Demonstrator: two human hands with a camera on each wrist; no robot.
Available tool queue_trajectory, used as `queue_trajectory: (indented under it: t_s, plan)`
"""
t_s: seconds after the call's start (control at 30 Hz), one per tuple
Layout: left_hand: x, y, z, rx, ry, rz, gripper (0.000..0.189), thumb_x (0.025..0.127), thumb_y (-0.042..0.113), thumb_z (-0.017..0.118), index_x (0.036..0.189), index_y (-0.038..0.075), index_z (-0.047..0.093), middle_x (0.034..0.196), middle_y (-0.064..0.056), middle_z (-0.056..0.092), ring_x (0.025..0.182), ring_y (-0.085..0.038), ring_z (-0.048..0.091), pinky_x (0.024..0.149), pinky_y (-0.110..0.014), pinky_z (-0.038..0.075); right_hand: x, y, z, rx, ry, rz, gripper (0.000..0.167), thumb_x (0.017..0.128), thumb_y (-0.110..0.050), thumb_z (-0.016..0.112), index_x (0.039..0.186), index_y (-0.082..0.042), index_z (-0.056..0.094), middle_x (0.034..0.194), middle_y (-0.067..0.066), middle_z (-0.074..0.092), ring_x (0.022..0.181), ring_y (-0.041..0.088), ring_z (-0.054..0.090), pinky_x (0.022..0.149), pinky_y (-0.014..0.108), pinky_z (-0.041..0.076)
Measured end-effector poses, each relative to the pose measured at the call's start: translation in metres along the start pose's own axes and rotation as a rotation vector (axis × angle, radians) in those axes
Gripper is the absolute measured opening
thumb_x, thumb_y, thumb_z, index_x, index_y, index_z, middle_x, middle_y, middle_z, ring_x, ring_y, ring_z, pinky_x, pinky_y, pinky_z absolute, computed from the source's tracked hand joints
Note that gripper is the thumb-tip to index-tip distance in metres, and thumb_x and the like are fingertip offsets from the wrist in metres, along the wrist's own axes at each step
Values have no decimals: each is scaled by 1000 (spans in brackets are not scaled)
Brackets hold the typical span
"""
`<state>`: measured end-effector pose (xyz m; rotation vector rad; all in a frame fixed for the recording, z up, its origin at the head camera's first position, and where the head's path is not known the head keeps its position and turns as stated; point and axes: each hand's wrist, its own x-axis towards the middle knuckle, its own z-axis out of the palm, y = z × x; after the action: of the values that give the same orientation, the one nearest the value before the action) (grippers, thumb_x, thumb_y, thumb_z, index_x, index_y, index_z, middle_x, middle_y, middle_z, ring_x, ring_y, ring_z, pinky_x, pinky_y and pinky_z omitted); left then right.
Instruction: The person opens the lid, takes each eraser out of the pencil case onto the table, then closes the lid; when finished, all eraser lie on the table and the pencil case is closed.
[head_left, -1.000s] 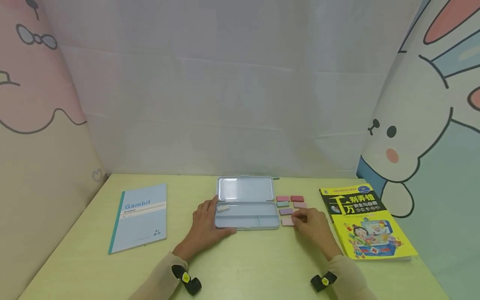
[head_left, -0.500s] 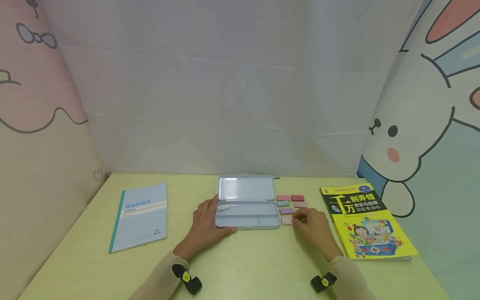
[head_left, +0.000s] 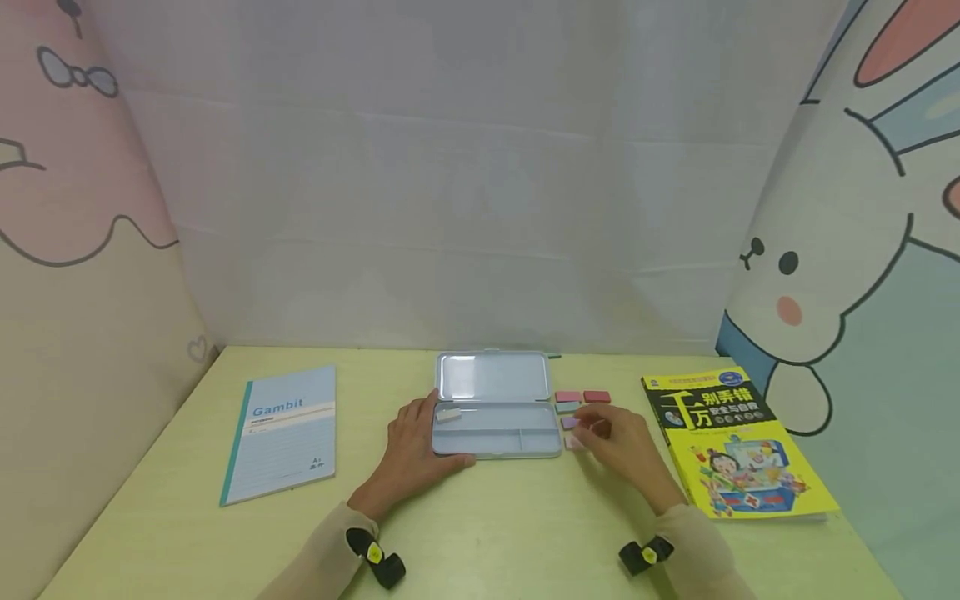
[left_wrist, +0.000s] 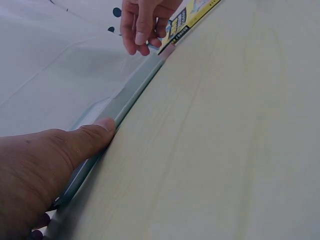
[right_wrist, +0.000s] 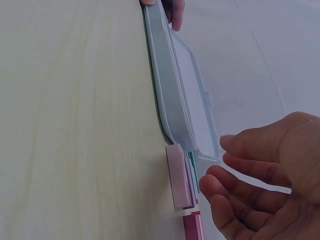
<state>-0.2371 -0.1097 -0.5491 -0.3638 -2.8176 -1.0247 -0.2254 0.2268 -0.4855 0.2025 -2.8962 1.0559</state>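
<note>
A pale blue pencil case [head_left: 476, 445] lies with its lid [head_left: 491, 377] raised at the back; a white block [head_left: 449, 414] sits inside, at the left of the long compartment. My left hand [head_left: 408, 450] holds the case's left end, thumb along the front wall. Beside the case's right end are small eraser-like blocks: light pink [head_left: 572, 443], purple [head_left: 570, 423], teal [head_left: 567, 407], pink [head_left: 567, 397] and red [head_left: 597, 397]. Just above them hovers my right hand [right_wrist: 270, 185], fingers loosely bent and nothing visible between them. In the head view it covers part of the right-hand blocks.
To the left lies a blue Gambit notebook [head_left: 285, 437]. A thick yellow book [head_left: 738, 450] is at the right, close to my right forearm. A pale curtain [head_left: 465, 208] hangs behind the table's back edge.
My right hand has lifted off the front light pink block and shifted slightly back and left, over the purple block. My left hand stays on the case.
</note>
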Motion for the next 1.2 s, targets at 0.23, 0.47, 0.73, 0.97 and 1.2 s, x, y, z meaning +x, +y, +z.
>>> queue_trajectory:
  t_s: [0.23, 0.47, 0.73, 0.97, 1.2]
  plan:
    - [-2, 2, -2, 0, 5, 0, 120, 78, 55, 91, 167, 3, 30, 154, -21, 51, 147, -42, 44, 117, -65, 36, 10, -8, 10, 37, -27, -105, 26, 99, -20, 76, 121, -6, 76, 110, 6, 80, 96, 16, 71, 85, 27, 60]
    - [-2, 5, -2, -22, 11, 10, 119, 77, 53, 91, 166, 1, 32, 153, -22, 52, 144, -43, 44, 115, -64, 35, 20, -13, 24, 109, -37, -211, 28, 96, -16, 79, 121, -4, 77, 109, 8, 81, 95, 17, 74, 87, 30, 62]
    - [-1, 3, 1, 6, 7, -2, 120, 77, 54, 91, 167, 3, 30, 155, -20, 51, 146, -41, 44, 116, -62, 36, 30, -29, 41, 150, -95, -211, 26, 98, -20, 77, 121, -8, 77, 108, 3, 80, 96, 14, 72, 86, 25, 59]
    - [-2, 5, -1, -21, -2, 1, 120, 78, 54, 91, 167, 3, 29, 155, -20, 51, 145, -41, 44, 117, -63, 35, 37, -39, 55, 165, -118, -198, 24, 98, -19, 76, 121, -13, 78, 109, 1, 79, 97, 13, 71, 87, 25, 57]
    - [-2, 6, -2, 5, 15, 4, 121, 77, 54, 92, 167, 3, 30, 154, -19, 52, 145, -41, 45, 116, -62, 37, 49, -47, 69, 152, -154, -263, 24, 100, -22, 74, 122, -15, 79, 108, 1, 81, 93, 10, 69, 84, 25, 56]
